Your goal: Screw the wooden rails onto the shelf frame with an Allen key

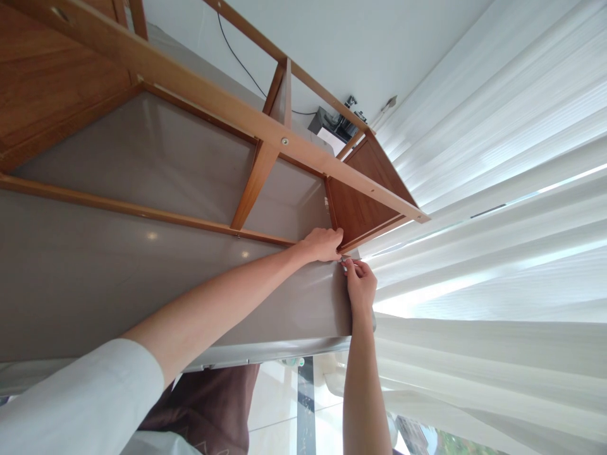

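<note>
A brown wooden frame [253, 183] with rails, a cross divider and end panels rests on a grey-brown tabletop [180, 272]. My left hand [325, 244] is closed round the near lower rail [208, 222], at the corner by the right end panel [363, 196]. Right beside it, my right hand [361, 282] pinches a small silvery piece [343, 260] at that same corner. Fingers cover most of the piece, so I cannot tell its kind. A round fastener [284, 141] shows in the upper rail above the divider.
White curtains [497, 208] hang close on the right. Behind the frame are a dark device [327, 123] and a black cable [237, 57] near the white wall. Brown cloth [213, 404] lies below the table's near edge, over a pale floor [275, 404].
</note>
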A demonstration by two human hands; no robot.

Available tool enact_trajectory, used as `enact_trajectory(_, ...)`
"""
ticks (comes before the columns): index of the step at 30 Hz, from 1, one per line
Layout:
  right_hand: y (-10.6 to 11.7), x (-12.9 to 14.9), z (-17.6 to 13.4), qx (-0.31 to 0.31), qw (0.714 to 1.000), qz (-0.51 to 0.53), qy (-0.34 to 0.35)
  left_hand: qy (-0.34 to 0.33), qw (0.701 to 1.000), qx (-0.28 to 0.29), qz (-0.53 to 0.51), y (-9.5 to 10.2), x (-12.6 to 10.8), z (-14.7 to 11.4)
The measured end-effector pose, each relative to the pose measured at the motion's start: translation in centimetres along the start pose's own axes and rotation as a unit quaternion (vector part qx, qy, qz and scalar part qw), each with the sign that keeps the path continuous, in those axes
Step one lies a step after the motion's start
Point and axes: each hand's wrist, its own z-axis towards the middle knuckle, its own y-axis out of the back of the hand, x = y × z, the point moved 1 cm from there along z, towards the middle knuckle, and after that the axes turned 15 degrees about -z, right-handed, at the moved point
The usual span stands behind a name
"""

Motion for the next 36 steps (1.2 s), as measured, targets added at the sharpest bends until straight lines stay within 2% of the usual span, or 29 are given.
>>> enact_trajectory(7,0.0,-0.1,-0.5,-0.03,0.999,-0.014,-0.008,0.002,1.0,0.005,-0.001,0.2,-0.1,-0.2)
enact_trajectory(16,-0.2,0.8,-1.1,-0.075,0.989,-0.117,0.052,-0.003,1.0,0.01,0.001,0.1,0.0,-0.1)
enact_trajectory(23,-0.2,1.3,-1.6,-0.088,0.974,-0.18,0.104,0.0,1.0,0.006,0.006,0.0,0.1,0.0)
enact_trajectory(36,-0.4,1.2,-1.6,-0.087,0.97,-0.193,0.119,-0.008,1.0,-0.002,0.002,-0.2,0.2,0.2)
